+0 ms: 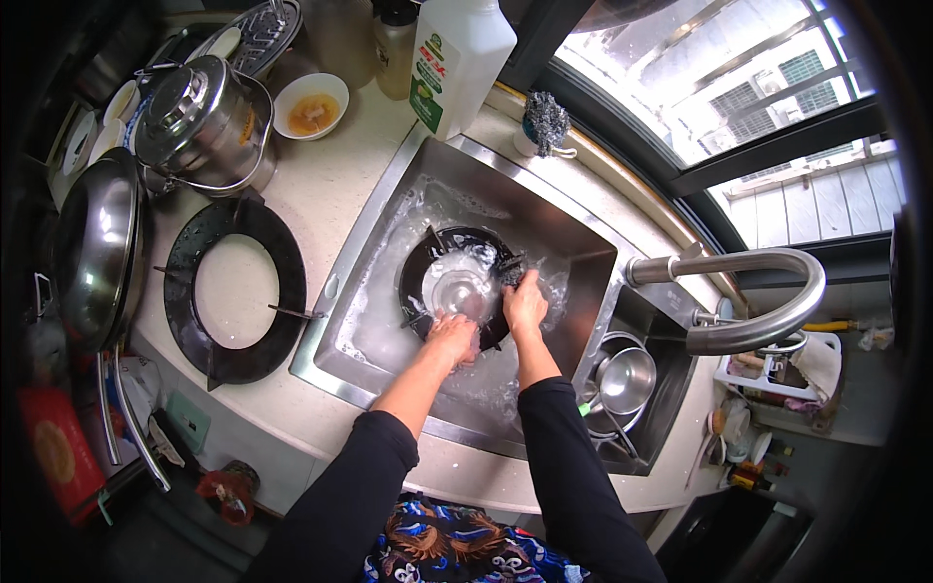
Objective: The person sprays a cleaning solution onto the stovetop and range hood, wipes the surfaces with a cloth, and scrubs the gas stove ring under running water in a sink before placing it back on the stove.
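A black pot-support ring (417, 280) with short prongs lies in the large stainless steel sink basin (350, 313), among soapy water. My left hand (453, 339) holds the near side of this ring, its fingertips partly hidden by the rim and water. With my right hand (525, 302) I grip a dark scrubber (512, 274), apparently steel wool, against the ring's right side. A second, larger black pot-support ring (178, 291) rests on the counter left of the basin, one prong reaching the sink's edge.
A curved faucet (758, 266) extends over the small right basin, which holds a metal ladle or small pan (627, 380). Behind stand a white jug (463, 65), a steel wool ball (547, 120) on a cup, and a bowl (312, 106). A lidded steel pot (204, 124) and a wok (98, 248) crowd the left.
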Demonstrator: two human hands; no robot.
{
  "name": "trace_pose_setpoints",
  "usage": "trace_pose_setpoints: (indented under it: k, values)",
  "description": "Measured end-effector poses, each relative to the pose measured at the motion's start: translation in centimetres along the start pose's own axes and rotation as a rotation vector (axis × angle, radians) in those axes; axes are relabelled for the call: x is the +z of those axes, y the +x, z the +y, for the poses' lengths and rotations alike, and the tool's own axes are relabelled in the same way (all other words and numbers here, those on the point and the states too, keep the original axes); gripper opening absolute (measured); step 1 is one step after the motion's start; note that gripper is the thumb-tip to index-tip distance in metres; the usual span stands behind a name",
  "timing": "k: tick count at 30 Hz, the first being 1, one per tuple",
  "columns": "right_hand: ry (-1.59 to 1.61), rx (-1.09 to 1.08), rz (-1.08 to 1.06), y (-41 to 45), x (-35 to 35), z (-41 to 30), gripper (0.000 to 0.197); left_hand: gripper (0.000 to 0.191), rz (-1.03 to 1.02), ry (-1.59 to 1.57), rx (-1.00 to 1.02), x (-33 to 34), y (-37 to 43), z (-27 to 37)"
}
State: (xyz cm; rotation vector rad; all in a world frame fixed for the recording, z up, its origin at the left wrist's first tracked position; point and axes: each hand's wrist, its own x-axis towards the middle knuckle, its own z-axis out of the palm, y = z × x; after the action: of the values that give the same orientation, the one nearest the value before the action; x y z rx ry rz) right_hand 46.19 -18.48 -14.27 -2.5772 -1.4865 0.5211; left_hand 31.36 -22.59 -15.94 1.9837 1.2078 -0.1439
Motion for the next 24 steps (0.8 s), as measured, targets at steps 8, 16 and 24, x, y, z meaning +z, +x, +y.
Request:
trace_pose_setpoints:
  k: [8, 16, 24]
  values:
    - [0.369, 0.352, -0.163, -5.5, 3.5, 3.5, 0.038, 0.060, -0.192, -0.509, -0.153, -1.8, 1.6, -2.4]
    - [0.450, 0.105, 0.121, -7.9, -3.0, 2.0, 0.028, 0.065, -0.096, -0.125, -0.325, 0.8, 0.5, 2.4]
    - [0.121, -0.378, -0.154, -1.2, 0.0, 1.6, 0.018, 0.058, -0.168, -0.125, -0.312, 1.0, 0.4, 3.4]
